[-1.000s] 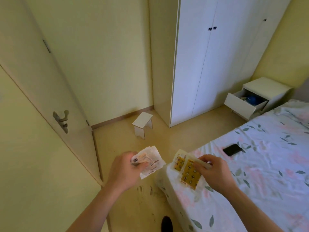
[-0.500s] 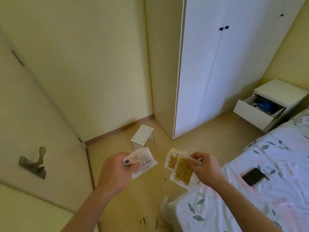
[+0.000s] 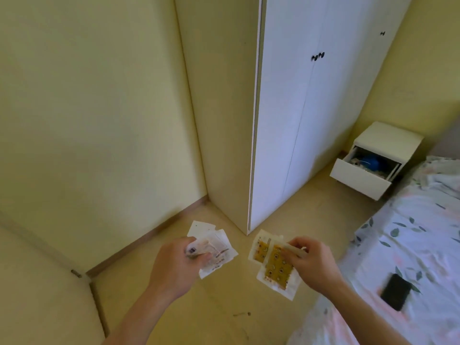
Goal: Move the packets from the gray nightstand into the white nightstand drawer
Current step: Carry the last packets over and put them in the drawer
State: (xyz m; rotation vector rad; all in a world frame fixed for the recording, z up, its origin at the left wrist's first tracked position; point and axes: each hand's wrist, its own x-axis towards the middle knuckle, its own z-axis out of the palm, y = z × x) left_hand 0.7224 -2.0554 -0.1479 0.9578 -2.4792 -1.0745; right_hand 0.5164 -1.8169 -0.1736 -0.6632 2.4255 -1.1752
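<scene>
My left hand grips a bunch of white printed packets low in the middle of the view. My right hand pinches clear packets with yellow-brown contents by their upper edge. Both hands are held over the floor, side by side and apart. The white nightstand stands at the right by the wall, its drawer pulled open, with a blue thing and other items inside. The gray nightstand is out of view.
A tall white wardrobe fills the corner ahead. A bed with a floral sheet lies on the right, a black phone on it. A small white stool peeks from behind the left packets. An open door edge is at left.
The view has swung toward the wardrobe and moved forward; the nightstand now sits nearer. The stool has slipped behind my left hand's packets. Both hands keep holding their packets.
</scene>
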